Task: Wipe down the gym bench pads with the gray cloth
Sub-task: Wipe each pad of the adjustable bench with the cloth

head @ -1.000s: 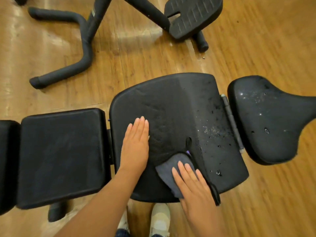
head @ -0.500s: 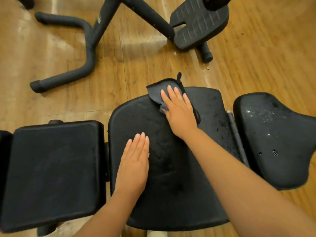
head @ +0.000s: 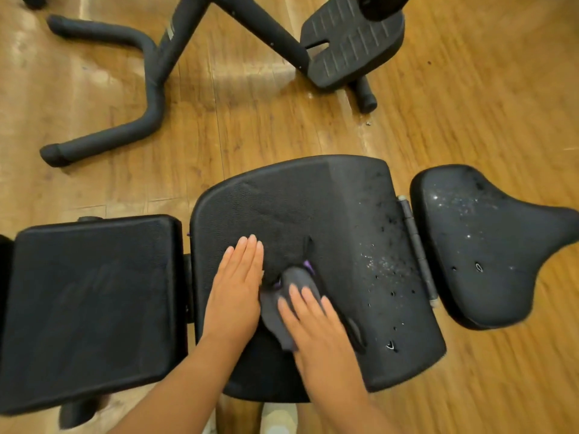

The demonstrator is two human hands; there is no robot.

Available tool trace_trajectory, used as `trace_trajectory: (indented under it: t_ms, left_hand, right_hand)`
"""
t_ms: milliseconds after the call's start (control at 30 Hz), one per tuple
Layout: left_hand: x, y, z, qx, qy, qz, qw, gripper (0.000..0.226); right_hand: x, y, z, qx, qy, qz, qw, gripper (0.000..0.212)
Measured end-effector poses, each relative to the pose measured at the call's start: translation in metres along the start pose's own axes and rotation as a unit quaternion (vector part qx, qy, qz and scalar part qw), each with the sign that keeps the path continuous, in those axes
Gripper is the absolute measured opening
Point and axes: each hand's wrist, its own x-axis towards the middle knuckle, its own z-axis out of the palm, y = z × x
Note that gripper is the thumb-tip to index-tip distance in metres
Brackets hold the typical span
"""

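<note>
The black gym bench has three pads in a row. My right hand (head: 316, 327) presses the gray cloth (head: 282, 308) flat against the middle pad (head: 313, 208), near its front half. My left hand (head: 236, 286) lies flat and open on the same pad just left of the cloth, fingers together. Water droplets dot the right side of the middle pad and the saddle-shaped right pad (head: 482, 242). The left rectangular pad (head: 91, 305) looks dry.
Beyond the bench on the wooden floor (head: 470, 120) stands another machine's black frame with a curved foot bar (head: 131, 89) and a ribbed footplate (head: 351, 39). A metal hinge (head: 416, 245) joins the middle and right pads. My shoe shows below the bench.
My right hand has swept the cloth from the far edge of the middle pad back toward me. The left hand has stayed flat in place.
</note>
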Motion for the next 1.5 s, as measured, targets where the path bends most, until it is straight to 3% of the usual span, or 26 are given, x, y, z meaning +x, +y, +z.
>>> trace_trajectory:
  t_ms: [100, 267, 400, 633, 800, 967, 1200, 1333, 1500]
  left_hand:
    - [0.0, 0.0, -0.001, -0.003, -0.009, -0.005, 1.0, 0.048]
    - [0.0, -0.002, -0.002, -0.014, 0.003, 0.003, 1.0, 0.048]
    - [-0.001, -0.001, 0.002, -0.022, 0.011, -0.002, 1.0, 0.047]
    - [-0.002, -0.001, 0.004, -0.021, 0.003, -0.008, 1.0, 0.048]
    - [-0.002, -0.001, 0.003, -0.028, 0.006, 0.001, 1.0, 0.051]
    - [-0.001, -0.001, 0.003, -0.026, 0.002, -0.003, 1.0, 0.051]
    - [0.001, 0.001, -0.002, -0.002, -0.031, -0.018, 0.999, 0.048]
    - [0.001, 0.002, -0.004, -0.003, -0.033, -0.02, 0.999, 0.049]
    - [0.001, 0.002, -0.003, -0.017, -0.021, -0.018, 0.999, 0.048]
  right_hand:
    - [-0.057, -0.011, 0.011, -0.003, 0.016, 0.008, 1.0, 0.043]
    - [-0.047, 0.002, 0.007, 0.01, 0.016, 0.052, 0.998, 0.043]
    - [0.016, 0.036, -0.012, 0.006, -0.007, 0.083, 0.997, 0.067]
    - [0.181, 0.091, -0.047, -0.001, 0.035, 0.108, 0.993, 0.057]
    - [0.246, 0.11, -0.066, -0.011, 0.0, 0.134, 0.991, 0.051]
    - [0.197, 0.09, -0.059, 0.011, 0.027, 0.117, 0.993, 0.059]
    - [0.02, 0.048, -0.017, 0.003, 0.002, 0.158, 0.987, 0.083]
    - [-0.054, 0.025, 0.0, 0.029, -0.018, 0.136, 0.99, 0.073]
    - [-0.075, 0.02, 0.001, 0.017, -0.031, 0.145, 0.989, 0.067]
